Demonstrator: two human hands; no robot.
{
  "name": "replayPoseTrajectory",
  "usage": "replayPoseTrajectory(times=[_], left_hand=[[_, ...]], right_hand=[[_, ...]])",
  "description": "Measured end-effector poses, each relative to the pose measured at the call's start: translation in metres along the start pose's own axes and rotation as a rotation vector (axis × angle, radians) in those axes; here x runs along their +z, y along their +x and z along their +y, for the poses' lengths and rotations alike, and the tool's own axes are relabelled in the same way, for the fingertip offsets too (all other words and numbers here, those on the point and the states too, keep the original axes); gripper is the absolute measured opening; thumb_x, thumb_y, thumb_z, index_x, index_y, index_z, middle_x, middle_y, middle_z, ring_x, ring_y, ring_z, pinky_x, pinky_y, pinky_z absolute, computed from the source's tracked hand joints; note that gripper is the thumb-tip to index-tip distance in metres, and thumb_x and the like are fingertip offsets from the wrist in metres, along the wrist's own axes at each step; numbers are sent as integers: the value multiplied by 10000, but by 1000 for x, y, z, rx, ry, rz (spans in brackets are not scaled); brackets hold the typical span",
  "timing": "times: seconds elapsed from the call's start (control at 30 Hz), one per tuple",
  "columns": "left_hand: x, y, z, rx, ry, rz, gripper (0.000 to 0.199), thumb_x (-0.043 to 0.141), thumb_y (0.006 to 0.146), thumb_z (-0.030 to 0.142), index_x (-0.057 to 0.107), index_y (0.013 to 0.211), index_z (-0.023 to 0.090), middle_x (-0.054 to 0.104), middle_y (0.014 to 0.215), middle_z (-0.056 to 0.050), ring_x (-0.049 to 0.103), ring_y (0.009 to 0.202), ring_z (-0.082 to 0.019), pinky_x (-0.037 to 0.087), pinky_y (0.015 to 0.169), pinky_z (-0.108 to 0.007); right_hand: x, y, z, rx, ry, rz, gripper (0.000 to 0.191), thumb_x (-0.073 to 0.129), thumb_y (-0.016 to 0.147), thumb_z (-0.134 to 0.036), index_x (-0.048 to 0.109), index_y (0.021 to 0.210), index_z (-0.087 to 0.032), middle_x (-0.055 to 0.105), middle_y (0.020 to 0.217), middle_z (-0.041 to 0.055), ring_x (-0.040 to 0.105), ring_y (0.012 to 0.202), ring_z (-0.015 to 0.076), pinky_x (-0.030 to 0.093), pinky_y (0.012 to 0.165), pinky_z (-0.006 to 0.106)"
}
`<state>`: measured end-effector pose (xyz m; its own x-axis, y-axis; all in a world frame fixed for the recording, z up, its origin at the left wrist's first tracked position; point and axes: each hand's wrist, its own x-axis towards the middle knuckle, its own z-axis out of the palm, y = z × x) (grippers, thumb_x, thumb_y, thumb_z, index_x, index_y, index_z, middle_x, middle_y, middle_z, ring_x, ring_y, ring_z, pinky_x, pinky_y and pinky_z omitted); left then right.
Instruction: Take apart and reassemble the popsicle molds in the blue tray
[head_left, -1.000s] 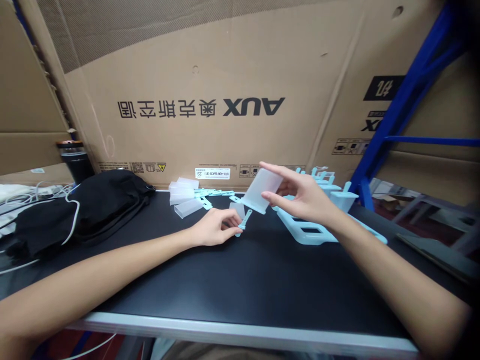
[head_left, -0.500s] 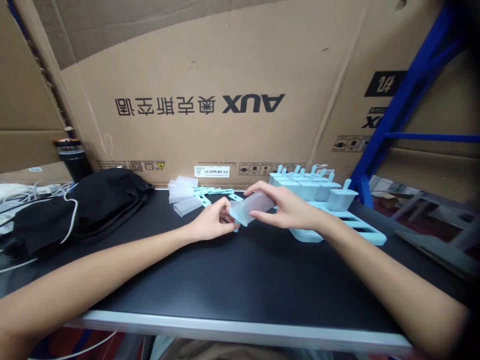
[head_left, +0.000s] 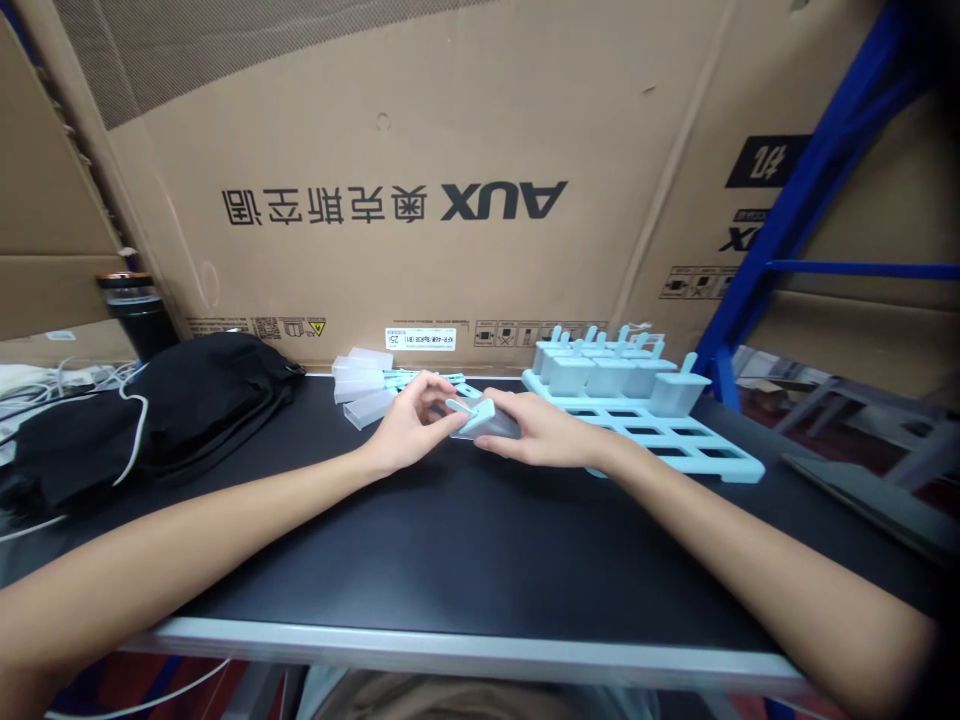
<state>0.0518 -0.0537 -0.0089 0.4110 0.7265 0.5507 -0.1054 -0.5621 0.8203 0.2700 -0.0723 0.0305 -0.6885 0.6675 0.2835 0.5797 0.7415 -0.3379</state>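
Near the worktop's (head_left: pixel 450 570) back edge, lidded moulds (head_left: pixel 568 376) part-fill a rack (head_left: pixel 742 468), loose moulds (head_left: pixel 358 384) remain; the left hand (head_left: pixel 409 425) pinches a stick (head_left: pixel 459 406), the right hand (head_left: pixel 536 430) its mould (head_left: pixel 501 424).

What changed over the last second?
The right hand brought its mold down and left, tilting it. The left hand's stick, apart from the mold before, now meets its mouth. Neither hand visibly let go. Rack and spare molds stayed put.

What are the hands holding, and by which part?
The right hand holds a frosted mold by the sides of its body. The left hand is at the handle of the blue stick; its exact grip cannot be told.
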Motion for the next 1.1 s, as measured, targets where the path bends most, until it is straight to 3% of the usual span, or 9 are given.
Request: replayPoseTrajectory(times=[0.1, 0.2, 0.27, 0.37, 0.53, 0.67, 0.83, 0.97, 1.1], left_hand=[[-1, -2, 3, 23, -13, -51, 361, 724, 810, 276, 440, 1021, 204, 662, 1000, -64, 644, 962, -188, 482, 740, -283], [0, -5, 9, 72, -42, -197, 411, 703, 831, 246, 411, 1119, 227, 628, 1186, -107, 567, 1181, -229, 482, 882, -337], [1, -6, 12, 85, -48, -257, 476, 687, 839, 233, 372, 1195, 260, 530, 1346, -114, 476, 1293, -240, 470, 965, -378], [3, -7, 12, 85, -30, -222, 536, 667, 846, 236, 310, 1239, 317, 346, 1502, -86, 419, 1341, -227, 483, 986, -383], [3, -4, 6, 39, 200, -190, 461, 609, 884, 266, 370, 1277, 298, 346, 1497, -96, 417, 1340, -231, 467, 996, -407], [1, -4, 6, 55, 518, -301, 277, 595, 879, 243, 544, 1151, 251, 488, 1403, -79, 415, 1336, -245, 351, 1094, -455], [1, -4, 5, 32, 658, -262, 196, 565, 869, 231, 549, 1064, 237, 616, 1186, -51, 526, 1146, -234, 423, 982, -414], [-1, -4, 1, -2, 745, -189, 157, 562, 869, 284, 554, 1015, 229, 601, 1144, -52, 499, 1118, -245, 414, 970, -414], [0, -3, 0, -79, 809, -215, 152, 541, 878, 336, 562, 977, 222, 584, 1101, -57, 499, 1094, -254, 414, 960, -416]], right_hand=[[5, 0, -5, 24, 50, 44, 293, 581, 860, -442, 471, 992, -205, 581, 848, 4, 531, 697, 139, 370, 623, 257], [10, 1, -11, 76, 122, 110, 317, 585, 857, -453, 439, 995, -208, 608, 934, 26, 521, 645, 123, 370, 586, 252], [14, 2, -12, 74, 152, 173, 335, 591, 854, -459, 434, 1014, -210, 613, 987, 40, 521, 657, 123, 374, 584, 250], [11, 5, -12, 64, 146, 236, 350, 591, 852, -487, 434, 1002, -211, 603, 882, 17, 502, 659, 127, 363, 580, 245], [-31, -3, -8, 70, -21, 255, 373, 642, 794, -541, 508, 887, -206, 565, 765, -6, 463, 629, 121, 347, 575, 246], [-81, -28, 6, 302, -283, 338, 398, 642, 767, -594, 594, 896, -221, 541, 665, -6, 436, 576, 130, 330, 561, 266], [-121, -63, 45, 562, -541, 169, 348, 588, 830, -498, 626, 994, -193, 624, 760, 66, 547, 684, 184, 385, 657, 306], [-130, -76, 65, 710, -559, 7, 364, 591, 823, -397, 621, 1112, -177, 667, 903, 112, 603, 778, 218, 425, 732, 330], [-131, -80, 71, 779, -502, -59, 396, 562, 807, -400, 622, 1140, -195, 682, 977, 115, 626, 809, 232, 452, 744, 334]])
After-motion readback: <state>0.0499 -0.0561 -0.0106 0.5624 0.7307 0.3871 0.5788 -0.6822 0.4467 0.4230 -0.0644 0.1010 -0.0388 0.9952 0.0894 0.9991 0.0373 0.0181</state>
